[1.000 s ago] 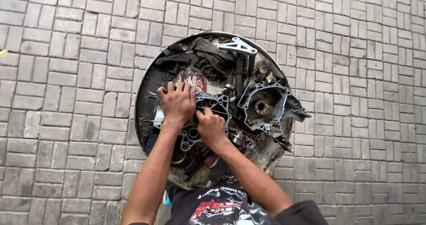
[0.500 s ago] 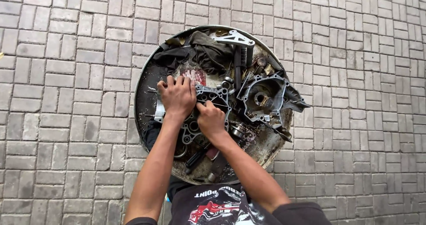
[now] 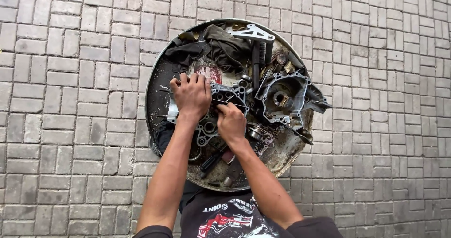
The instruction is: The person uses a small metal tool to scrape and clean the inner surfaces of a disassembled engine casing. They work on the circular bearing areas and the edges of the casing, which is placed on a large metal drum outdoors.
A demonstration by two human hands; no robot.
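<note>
The left hand lay flat with fingers spread on the grey cast-metal engine cover at the middle of the round, grimy metal pan, apparently pressing it down so it would not shift. The right hand, just beside it on the same cover, was curled with fingertips pinched on something too small to make out. Right of that cover sat 1 second ribbed, hollow casing, and dark oily rags were bunched at the pan's far edge.

Bare forearms; black shirt, red-white print, seemingly short-sleeved.
</note>
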